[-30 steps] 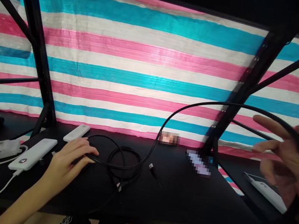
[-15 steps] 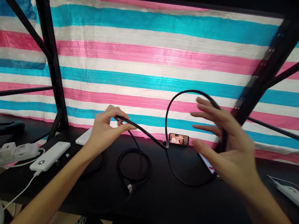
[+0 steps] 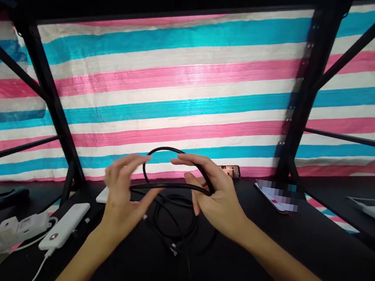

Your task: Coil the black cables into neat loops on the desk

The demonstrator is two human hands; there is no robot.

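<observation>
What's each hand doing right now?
Left hand: open, thumb and fingers apart around the black cable; whether it grips can't be told.
Right hand: loosely curled, holding the black cable's raised loop.

Smooth plastic cable (image 3: 180,186) (faintly glossy), matt tabletop (image 3: 254,255), shiny creased plastic sheet (image 3: 184,71).

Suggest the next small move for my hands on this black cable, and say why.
I'd probably close the left hand's thumb and fingers on the black cable: they stand apart, with a raised loop spanning across to the right hand, so the left side looks poorly secured.
</observation>
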